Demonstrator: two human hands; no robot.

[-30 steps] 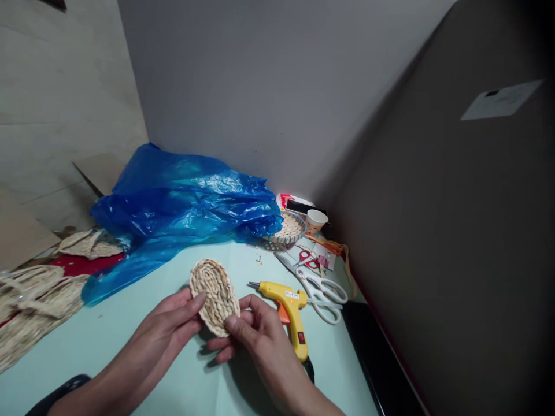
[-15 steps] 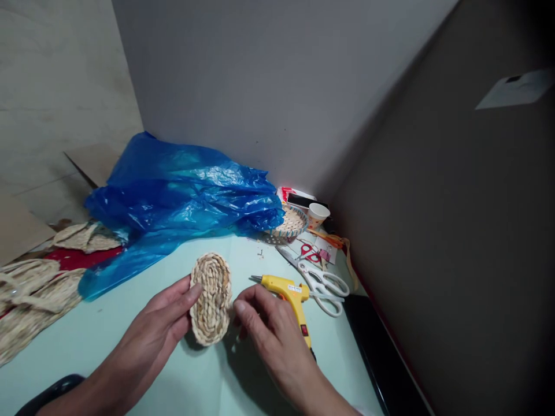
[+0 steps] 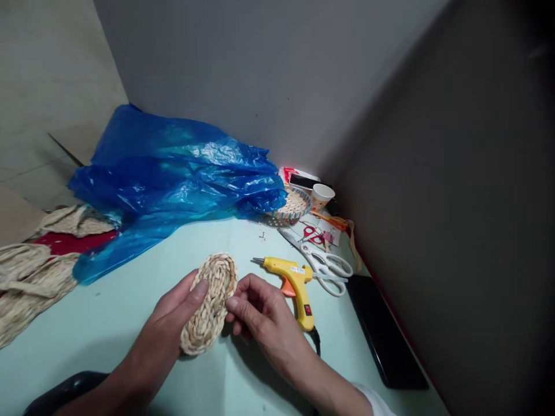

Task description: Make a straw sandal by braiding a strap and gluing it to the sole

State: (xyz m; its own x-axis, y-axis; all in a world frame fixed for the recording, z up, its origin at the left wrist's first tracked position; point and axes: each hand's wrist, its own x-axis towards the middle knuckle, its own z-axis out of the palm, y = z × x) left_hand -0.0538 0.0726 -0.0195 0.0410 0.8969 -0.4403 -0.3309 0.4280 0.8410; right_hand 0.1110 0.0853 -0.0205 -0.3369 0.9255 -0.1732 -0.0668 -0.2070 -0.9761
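Note:
My left hand (image 3: 173, 318) grips a small oval woven straw sole (image 3: 211, 309), thumb on its upper face and the other fingers behind. The sole is tilted, with its coiled braid facing up. At its right edge, my right hand (image 3: 260, 312) has thumb and fingers closed together on the rim; the fingertips are partly hidden. A yellow hot glue gun (image 3: 292, 273) with an orange trigger lies just beyond my right hand, its nozzle pointing left and a glue stick out of its back.
White-handled scissors (image 3: 325, 266) and red-handled scissors (image 3: 313, 235) lie behind the glue gun. Farther back are a woven basket (image 3: 297, 203) and a paper cup (image 3: 322, 196). A black flat object (image 3: 385, 335) lies right. Blue plastic (image 3: 182, 167) and straw slippers (image 3: 39, 289) lie left.
My right hand has moved onto the sole's right edge from slightly apart. The sole has tilted, its top leaning right. The view has shifted, showing more of the black flat object.

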